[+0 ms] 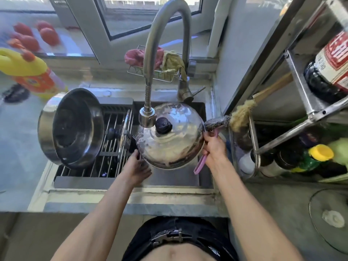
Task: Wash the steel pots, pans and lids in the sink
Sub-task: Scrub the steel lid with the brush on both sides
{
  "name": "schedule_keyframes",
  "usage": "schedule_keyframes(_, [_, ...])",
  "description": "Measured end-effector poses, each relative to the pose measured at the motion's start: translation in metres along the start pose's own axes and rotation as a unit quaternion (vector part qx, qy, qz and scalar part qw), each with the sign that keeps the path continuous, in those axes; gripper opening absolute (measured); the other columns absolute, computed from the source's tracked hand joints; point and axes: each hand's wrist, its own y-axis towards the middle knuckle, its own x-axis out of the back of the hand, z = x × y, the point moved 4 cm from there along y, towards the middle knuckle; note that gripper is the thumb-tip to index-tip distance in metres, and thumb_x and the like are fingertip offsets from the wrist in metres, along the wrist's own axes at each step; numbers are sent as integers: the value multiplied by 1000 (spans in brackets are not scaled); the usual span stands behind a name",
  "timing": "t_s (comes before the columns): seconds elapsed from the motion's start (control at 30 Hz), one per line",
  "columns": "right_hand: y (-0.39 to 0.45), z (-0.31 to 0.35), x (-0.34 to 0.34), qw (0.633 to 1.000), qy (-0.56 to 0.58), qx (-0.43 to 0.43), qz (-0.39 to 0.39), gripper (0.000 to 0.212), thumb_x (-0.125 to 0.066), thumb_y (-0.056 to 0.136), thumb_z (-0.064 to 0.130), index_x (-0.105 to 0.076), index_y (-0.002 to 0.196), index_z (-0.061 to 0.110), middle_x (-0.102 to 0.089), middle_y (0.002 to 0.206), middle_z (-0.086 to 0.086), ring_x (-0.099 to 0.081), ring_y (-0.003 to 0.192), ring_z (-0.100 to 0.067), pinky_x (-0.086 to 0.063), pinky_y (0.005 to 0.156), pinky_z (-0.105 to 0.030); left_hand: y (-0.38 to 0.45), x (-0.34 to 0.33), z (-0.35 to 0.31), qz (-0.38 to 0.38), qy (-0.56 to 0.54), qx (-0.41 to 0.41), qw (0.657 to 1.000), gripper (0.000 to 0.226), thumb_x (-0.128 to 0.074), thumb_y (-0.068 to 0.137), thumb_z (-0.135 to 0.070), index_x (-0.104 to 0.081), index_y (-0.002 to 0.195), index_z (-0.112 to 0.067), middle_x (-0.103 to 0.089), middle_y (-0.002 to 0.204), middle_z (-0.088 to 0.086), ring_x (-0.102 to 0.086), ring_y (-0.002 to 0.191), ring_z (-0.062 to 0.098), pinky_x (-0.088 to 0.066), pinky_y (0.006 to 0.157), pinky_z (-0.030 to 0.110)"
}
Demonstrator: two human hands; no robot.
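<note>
A soapy steel lid [175, 146] with a black knob is tilted over the sink [169, 180], just under the faucet head [147, 117]. My left hand [136, 166] grips the lid's lower left rim. My right hand [213, 147] holds a pink-handled scrubbing brush [216, 123] at the lid's right edge, its steel-wool head pointing up and right. A steel pot [71, 127] lies on its side on the drying rack [111, 161] over the sink's left half. A second lid [123, 134] stands on edge in the rack.
A yellow detergent bottle [28, 72] lies on the left counter, red tomatoes [35, 37] behind it. Cloths hang in a wire basket [160, 63] behind the faucet. A steel shelf [305, 102] with bottles crowds the right side. A glass lid [331, 219] rests on the right counter.
</note>
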Motion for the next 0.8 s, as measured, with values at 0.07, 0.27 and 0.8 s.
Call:
schedule_keyframes(0.07, [-2, -3, -5, 1000, -18, 1, 18, 21, -58, 98, 9, -56, 79, 17, -44, 48, 8, -26, 33, -4, -22, 31, -20, -6, -7, -3, 38, -136, 11, 990, 54, -44, 106, -45, -57, 139, -5, -59, 139, 21, -55, 130, 36, -45, 107, 50])
schedule_keyframes(0.27, [-2, 0, 3, 899, -408, 158, 22, 28, -54, 97, 21, -60, 124, 17, -68, 104, -8, -61, 90, -23, -42, 76, -29, -6, -15, -13, -20, -165, -11, 986, 39, -48, 94, -17, -68, 127, -10, -70, 119, 17, -64, 111, 33, -45, 108, 49])
schedule_keyframes(0.8, [-41, -14, -11, 606, -687, 371, 153, 42, -31, 107, 26, -64, 96, 3, -70, 83, -21, -70, 75, -37, -52, 57, -41, -35, -38, -19, -184, -235, -121, 947, 36, -56, 102, -48, -63, 87, -16, -73, 95, 5, -71, 81, 25, -60, 80, 47])
